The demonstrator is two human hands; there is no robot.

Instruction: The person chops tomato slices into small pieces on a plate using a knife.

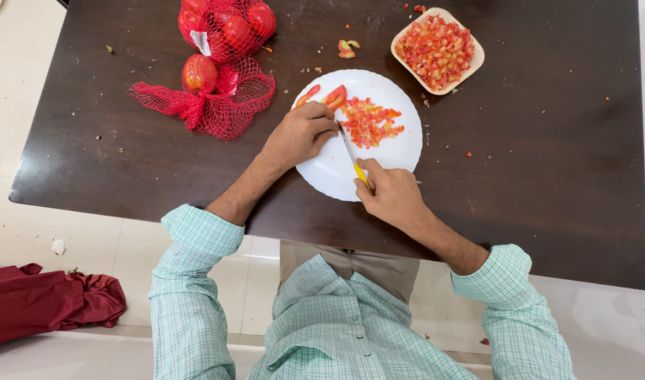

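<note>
Tomato wedges [324, 97] pinned by left hand [299, 134]; right hand [391, 195] grips knife [350, 151]; netted tomatoes [220, 60] nearby.

Bright even light, sharp focus, perhaps slight edge distortion.

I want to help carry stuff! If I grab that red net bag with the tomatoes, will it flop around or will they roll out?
The red net bag would probably sag and flop, since its mesh lies limp and bunched on the dark table. The round tomatoes inside would likely shift and feel heavy. Whether any could roll out is unclear; an opening isn't visible.
</note>
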